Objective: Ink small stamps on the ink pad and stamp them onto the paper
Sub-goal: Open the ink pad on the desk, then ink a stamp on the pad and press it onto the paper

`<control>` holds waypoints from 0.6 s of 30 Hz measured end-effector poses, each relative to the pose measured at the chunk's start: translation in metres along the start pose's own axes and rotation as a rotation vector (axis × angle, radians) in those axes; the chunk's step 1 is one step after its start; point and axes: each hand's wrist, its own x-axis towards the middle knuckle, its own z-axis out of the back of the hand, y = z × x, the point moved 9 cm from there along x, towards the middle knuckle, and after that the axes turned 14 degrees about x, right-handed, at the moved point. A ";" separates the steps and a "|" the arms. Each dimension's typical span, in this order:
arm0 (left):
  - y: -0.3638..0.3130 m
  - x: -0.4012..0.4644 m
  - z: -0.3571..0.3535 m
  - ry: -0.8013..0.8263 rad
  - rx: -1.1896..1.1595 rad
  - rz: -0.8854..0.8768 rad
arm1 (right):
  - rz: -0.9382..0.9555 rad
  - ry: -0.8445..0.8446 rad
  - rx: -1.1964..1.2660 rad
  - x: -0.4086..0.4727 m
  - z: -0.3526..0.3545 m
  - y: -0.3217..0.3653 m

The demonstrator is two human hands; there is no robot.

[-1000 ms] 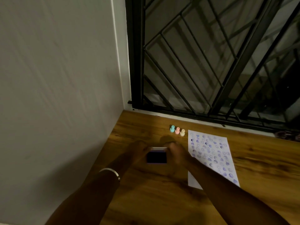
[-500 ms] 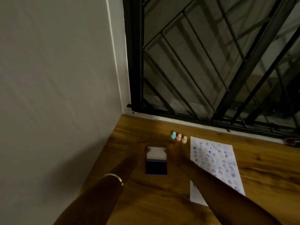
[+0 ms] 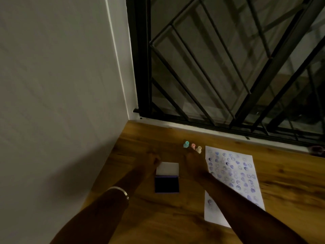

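Wooden flooring (image 3: 175,226) runs up to a corner where a pale wall (image 3: 61,85) on the left meets a black metal window grille (image 3: 228,67) with diagonal bars; the light is dim.

Head view: the ink pad (image 3: 166,184) lies open on the floor between the two forearms, its dark purple inked tray nearer the person and its white lid (image 3: 168,168) folded flat on the far side. The left hand (image 3: 153,161) rests at the lid's far left corner, fingers curled and touching the lid's edge; how tightly it grips I cannot tell in the dimness. A metal bangle (image 3: 119,191) circles the left forearm. The right hand (image 3: 191,161) reaches past the pad's right side toward three small stamps, its fingertips just beside them; whether it is open or closed around anything cannot be told. The stamps stand upright in a short row near the sill: a teal stamp (image 3: 186,144), a pink stamp (image 3: 193,146) and a cream stamp (image 3: 198,149). Right of them lies the paper (image 3: 233,173), a white sheet covered in rows of purple and dark prints, hearts and smiling faces, with the right forearm crossing its near left corner
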 end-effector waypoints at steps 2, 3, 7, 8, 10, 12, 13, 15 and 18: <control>-0.001 -0.001 0.002 -0.028 0.001 -0.010 | -0.036 -0.095 -0.057 0.000 0.014 -0.013; -0.002 -0.001 0.003 -0.045 -0.010 -0.013 | -0.059 -0.131 -0.053 0.000 0.022 -0.020; -0.011 0.001 0.005 -0.085 -0.063 -0.035 | -0.192 -0.181 -0.008 0.004 0.037 -0.052; -0.015 0.002 0.005 -0.086 -0.072 -0.045 | -0.211 -0.170 0.000 0.005 0.037 -0.058; -0.020 0.003 0.006 -0.098 -0.060 -0.058 | -0.231 -0.122 0.026 0.006 0.033 -0.064; -0.023 0.002 0.007 -0.119 -0.047 -0.067 | -0.237 -0.097 0.022 0.006 0.030 -0.064; -0.024 0.001 0.008 -0.124 -0.044 -0.070 | -0.242 -0.103 0.033 0.006 0.030 -0.064; -0.027 0.000 0.007 -0.124 -0.040 -0.076 | -0.261 -0.134 0.090 0.003 0.031 -0.065; -0.032 -0.002 0.007 -0.125 -0.043 -0.091 | -0.278 -0.115 0.121 -0.002 0.025 -0.066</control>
